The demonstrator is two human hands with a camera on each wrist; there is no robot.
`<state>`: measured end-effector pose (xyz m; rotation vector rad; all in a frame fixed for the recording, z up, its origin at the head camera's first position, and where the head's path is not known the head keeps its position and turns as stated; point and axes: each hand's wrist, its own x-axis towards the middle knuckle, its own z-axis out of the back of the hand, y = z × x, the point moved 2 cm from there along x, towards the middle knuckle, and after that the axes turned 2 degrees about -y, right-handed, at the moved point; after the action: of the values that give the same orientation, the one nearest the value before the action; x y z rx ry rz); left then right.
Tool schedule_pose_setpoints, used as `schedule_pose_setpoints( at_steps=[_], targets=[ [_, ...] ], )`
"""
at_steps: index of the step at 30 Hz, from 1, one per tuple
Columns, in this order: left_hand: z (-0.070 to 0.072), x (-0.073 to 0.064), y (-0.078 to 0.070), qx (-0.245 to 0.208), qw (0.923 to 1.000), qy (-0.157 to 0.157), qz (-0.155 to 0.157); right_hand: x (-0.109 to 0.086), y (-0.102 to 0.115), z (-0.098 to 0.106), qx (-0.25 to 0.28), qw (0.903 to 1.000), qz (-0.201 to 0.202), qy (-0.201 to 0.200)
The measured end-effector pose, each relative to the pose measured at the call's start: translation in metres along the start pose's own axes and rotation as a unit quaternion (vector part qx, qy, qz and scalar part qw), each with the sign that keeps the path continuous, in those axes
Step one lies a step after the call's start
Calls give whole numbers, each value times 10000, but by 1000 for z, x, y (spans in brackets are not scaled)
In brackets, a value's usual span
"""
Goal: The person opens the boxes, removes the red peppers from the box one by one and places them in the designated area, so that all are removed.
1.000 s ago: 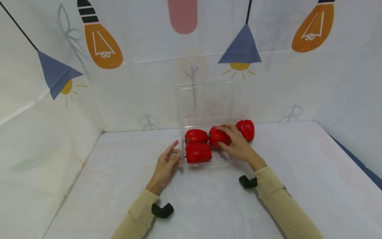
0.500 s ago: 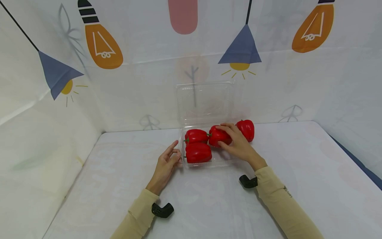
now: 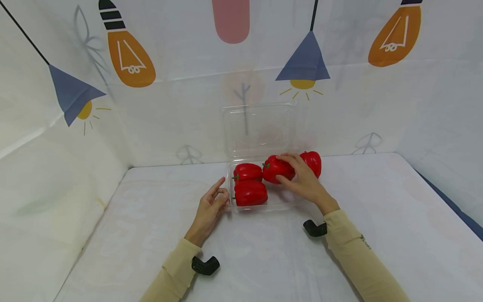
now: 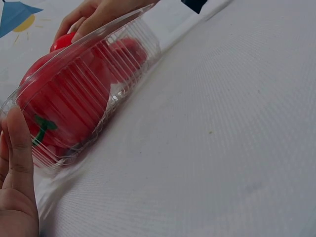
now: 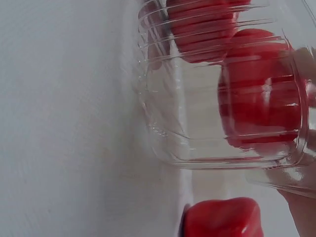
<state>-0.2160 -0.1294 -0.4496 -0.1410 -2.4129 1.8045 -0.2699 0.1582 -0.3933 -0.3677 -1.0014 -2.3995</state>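
A clear plastic clamshell container stands open near the back of the table, its lid leaning up against the backdrop. Two red bell peppers lie along its left side, one behind and one in front. My right hand grips a third red bell pepper between thumb and fingers, over the container's back right part. In the right wrist view that pepper shows through the clear wall. My left hand is at the container's left side, a straight finger at the rim in the left wrist view.
Another red bell pepper sits on the table just right of the container, partly behind my right hand. A white cloth with printed lamps and bulbs rises directly behind the container. Both wrists carry a black camera mount.
My right hand has shifted slightly back and to the right, and the pepper in it has risen and turned a little, its stem tilting upward. The left hand stays where it was.
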Motion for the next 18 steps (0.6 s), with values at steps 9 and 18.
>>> schedule_pose_setpoints(
  at_steps=[9,18],
  targets=[
    [0,0,0,35,10000,-8,-49,0,1,5,121,9998,-107,-109],
    [0,0,0,16,10000,5,-16,1,0,11,247,9992,-254,-195]
  ],
)
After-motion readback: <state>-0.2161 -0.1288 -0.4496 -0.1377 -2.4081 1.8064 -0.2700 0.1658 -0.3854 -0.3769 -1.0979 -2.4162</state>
